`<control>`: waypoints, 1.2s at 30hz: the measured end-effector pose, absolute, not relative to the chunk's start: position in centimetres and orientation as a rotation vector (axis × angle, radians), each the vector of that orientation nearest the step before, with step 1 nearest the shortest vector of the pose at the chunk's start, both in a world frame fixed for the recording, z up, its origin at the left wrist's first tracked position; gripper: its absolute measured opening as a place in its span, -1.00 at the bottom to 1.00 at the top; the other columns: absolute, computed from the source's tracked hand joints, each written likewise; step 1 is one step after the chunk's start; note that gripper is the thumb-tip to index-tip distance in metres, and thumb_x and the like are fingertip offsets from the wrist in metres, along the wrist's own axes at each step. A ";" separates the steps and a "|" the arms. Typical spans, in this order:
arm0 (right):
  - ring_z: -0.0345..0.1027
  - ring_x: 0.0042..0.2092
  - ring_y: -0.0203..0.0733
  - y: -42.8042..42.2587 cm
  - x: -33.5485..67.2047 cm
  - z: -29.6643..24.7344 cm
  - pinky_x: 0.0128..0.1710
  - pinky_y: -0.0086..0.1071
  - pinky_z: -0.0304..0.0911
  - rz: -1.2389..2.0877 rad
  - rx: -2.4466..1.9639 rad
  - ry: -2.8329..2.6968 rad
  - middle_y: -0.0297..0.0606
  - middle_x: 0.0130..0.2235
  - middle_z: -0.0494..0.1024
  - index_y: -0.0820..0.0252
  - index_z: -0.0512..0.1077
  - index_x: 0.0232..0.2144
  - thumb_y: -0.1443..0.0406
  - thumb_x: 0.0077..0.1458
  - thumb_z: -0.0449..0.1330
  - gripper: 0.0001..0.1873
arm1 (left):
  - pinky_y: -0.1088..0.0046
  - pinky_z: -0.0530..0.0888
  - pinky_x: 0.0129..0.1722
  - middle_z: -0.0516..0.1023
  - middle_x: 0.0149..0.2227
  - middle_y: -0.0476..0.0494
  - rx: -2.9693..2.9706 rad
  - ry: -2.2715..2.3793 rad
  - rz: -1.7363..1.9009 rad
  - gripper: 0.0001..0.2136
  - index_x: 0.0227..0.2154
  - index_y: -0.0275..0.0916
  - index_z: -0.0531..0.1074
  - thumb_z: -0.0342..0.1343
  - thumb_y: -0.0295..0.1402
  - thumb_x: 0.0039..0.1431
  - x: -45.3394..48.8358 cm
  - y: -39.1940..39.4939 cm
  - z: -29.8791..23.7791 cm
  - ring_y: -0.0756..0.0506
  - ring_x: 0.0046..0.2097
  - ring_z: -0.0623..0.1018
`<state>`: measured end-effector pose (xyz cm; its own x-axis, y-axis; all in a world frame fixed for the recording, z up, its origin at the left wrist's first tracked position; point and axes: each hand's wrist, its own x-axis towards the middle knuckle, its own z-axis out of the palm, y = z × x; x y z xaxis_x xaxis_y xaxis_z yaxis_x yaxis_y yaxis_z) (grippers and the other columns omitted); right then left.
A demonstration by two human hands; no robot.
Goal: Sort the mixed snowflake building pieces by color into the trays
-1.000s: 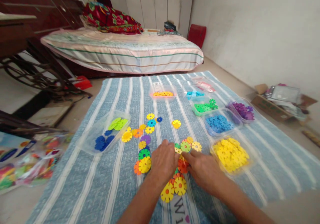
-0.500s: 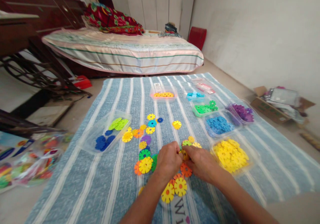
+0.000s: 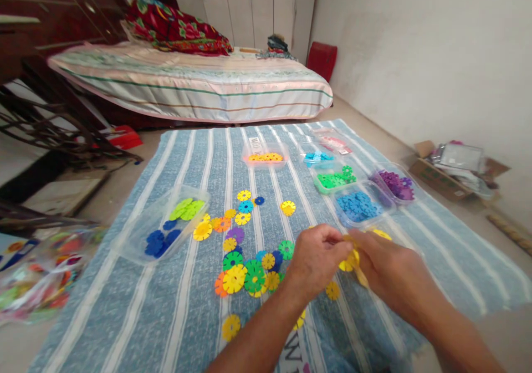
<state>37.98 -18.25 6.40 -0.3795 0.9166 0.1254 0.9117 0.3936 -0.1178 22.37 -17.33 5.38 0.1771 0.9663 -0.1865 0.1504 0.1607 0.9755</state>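
Observation:
My left hand (image 3: 319,257) and my right hand (image 3: 388,267) meet above the right half of the striped cloth, fingers curled together. Between them are yellow notched discs (image 3: 349,261), joined plastic pieces partly covered by my fingers. My left thumb and fingers pinch at their left side; my right hand grips them from the right. Left of my hands lies a linked cluster of discs, with a green disc (image 3: 254,276), a yellow disc (image 3: 234,279) and a purple disc (image 3: 235,235) among them. A small yellow disc (image 3: 332,290) lies below my hands.
Behind my right hand is the tub of yellow discs (image 3: 380,233), mostly hidden. Tubs of blue discs (image 3: 359,207), green discs (image 3: 336,180) and purple discs (image 3: 397,186) stand farther right. A clear tub (image 3: 133,240) is at left; a bed (image 3: 195,93) stands beyond the cloth (image 3: 166,168).
Both hands have moved right and up from the middle of the cloth, with yellow discs between them. The orange and yellow discs beneath them are mostly no longer seen there. The view has shifted slightly.

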 end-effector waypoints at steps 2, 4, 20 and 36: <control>0.41 -0.38 -0.14 -18.1 40.1 7.3 -0.50 -0.36 0.20 -0.120 -1.827 -2.431 -0.16 -0.27 0.52 0.14 0.37 -0.09 0.31 0.08 -0.04 -0.66 | 0.55 0.34 -0.44 0.49 -0.43 0.02 1.440 1.227 0.808 -0.81 -0.39 -0.23 0.44 0.03 -0.24 0.01 22.9 -16.5 5.6 0.02 -0.41 0.45; 0.42 -0.40 -0.14 -18.3 40.9 7.7 -0.53 -0.36 0.20 -0.207 -1.917 -2.359 -0.16 -0.27 0.52 0.14 0.39 -0.13 0.27 0.10 -0.03 -0.68 | 0.55 0.37 -0.35 0.51 -0.33 -0.01 1.662 1.396 0.723 -0.79 -0.31 -0.22 0.45 0.00 -0.26 0.06 22.3 -15.5 5.4 0.00 -0.31 0.47; 0.40 -0.20 -0.02 -18.1 30.4 2.8 -0.32 -0.25 0.30 0.344 -1.982 -2.601 0.11 -0.06 0.36 0.39 0.19 0.05 0.35 0.06 0.07 -0.52 | 0.30 0.36 -0.08 0.45 -0.18 -0.20 2.098 1.601 0.068 -0.88 -0.33 -0.25 0.43 0.13 -0.38 0.02 20.1 -10.6 2.5 -0.17 -0.06 0.43; 0.41 -0.27 -0.19 -18.4 32.3 3.1 -0.34 -0.42 0.18 0.432 -1.842 -2.395 -0.26 -0.32 0.52 0.15 0.44 -0.33 0.39 0.05 0.02 -0.80 | 0.51 0.30 -0.44 0.47 -0.53 -0.01 1.916 1.542 0.512 -0.89 -0.47 -0.27 0.49 0.08 -0.40 -0.07 18.7 -10.7 4.2 -0.02 -0.42 0.45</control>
<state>32.26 -18.44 3.10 -0.2689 0.9580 -0.1002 0.9327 0.2330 -0.2753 18.73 -10.73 4.24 0.2435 0.9666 -0.0801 0.7267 -0.1271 0.6751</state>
